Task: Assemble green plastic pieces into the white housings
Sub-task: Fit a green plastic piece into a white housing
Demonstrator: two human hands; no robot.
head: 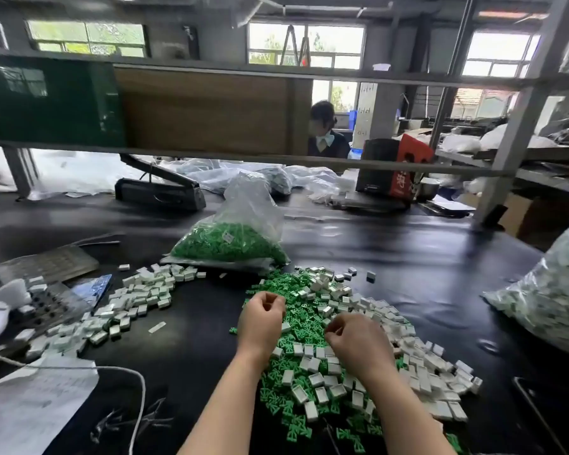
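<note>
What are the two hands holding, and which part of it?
It cannot be told. Both the left hand and right hand have curled fingers over the mixed pile, but their backs hide anything inside.

Black table (391,257) carries green pieces (304,330), white housings (142,295), filled bags (234,241).

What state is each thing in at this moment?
Left hand: fingers curled, contents hidden.
Right hand: fingers curled, over the mixed pile.
Bag of green pieces: open-topped, lying on table.
Mixed pile: loose green pieces and white housings.
Left pile: white housings, loose.
</note>
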